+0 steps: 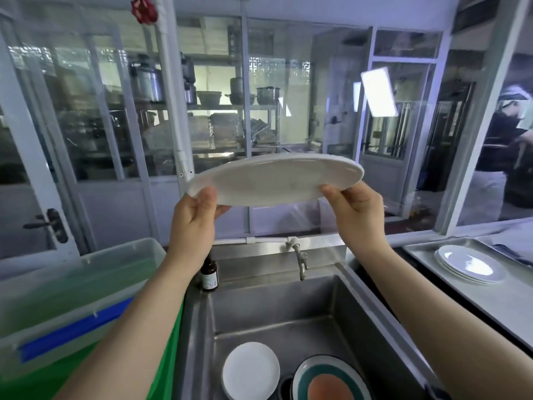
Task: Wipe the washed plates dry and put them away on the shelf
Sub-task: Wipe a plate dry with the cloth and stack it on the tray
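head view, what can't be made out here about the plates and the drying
- Raised plate: wet or dry, too blurred.
- Wiping cloth: none in frame.
- Plates in sink: bottom edge cuts them off.
- Stack on tray, right: count too small to tell.
- Shelf: not identifiable behind reflective glass.

**Hand and Arm Position**

I have both arms raised and extended toward frame centre. My left hand pinches at centre-left, thumb on top, fingers beneath. My right hand pinches likewise at centre-right.
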A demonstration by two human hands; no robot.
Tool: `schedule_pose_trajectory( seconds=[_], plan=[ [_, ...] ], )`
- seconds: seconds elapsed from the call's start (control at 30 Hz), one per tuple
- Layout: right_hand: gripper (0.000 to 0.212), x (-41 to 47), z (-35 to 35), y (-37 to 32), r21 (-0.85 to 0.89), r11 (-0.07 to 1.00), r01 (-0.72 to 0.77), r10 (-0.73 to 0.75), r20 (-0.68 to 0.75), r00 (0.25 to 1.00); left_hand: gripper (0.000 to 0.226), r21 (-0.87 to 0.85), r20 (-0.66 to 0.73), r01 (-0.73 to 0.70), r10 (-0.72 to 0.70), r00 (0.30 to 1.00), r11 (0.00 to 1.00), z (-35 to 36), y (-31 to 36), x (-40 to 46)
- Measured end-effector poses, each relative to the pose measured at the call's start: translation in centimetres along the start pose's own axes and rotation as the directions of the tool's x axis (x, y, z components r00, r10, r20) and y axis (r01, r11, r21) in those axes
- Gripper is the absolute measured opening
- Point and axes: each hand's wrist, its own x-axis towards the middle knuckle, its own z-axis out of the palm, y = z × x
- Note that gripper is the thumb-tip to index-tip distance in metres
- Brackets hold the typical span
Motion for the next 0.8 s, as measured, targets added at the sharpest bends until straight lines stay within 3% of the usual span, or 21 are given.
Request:
schedule_pose_trajectory(
  seconds=[0.23, 0.5, 0.63, 0.8],
  plan=[
    [0.034, 0.8, -3.5, 2.8, -0.041, 0.998, 0.050, -0.055, -0.120, 0.991, 0.042, -0.010, 0.029, -0.032, 0.033, 0.999, 0.999, 4.5, -1.8, 0.3],
    [0.032, 2.2, -8.2, 7.2, -0.051, 0.998, -0.020, 0.014, -0.112, 0.994, 0.063, 0.033, 0.062, 0.018, -0.020, 0.998, 0.999, 10.5, -4.6, 0.2],
    [0.022, 2.8, -10.2, 10.5, 0.005, 0.991, -0.134, 0.134, -0.091, 0.987, 0.034, 0.030, 0.104, 0.008, -0.011, 0.994, 1.000, 13.3, -6.0, -0.5],
    [0.020, 2.8, -12.0, 14.3, 0.028, 0.976, -0.214, 0.216, -0.051, 0.975, 0.030, 0.073, 0.110, 0.032, -0.040, 0.993, 0.997, 15.8, -7.5, -1.5]
  ],
)
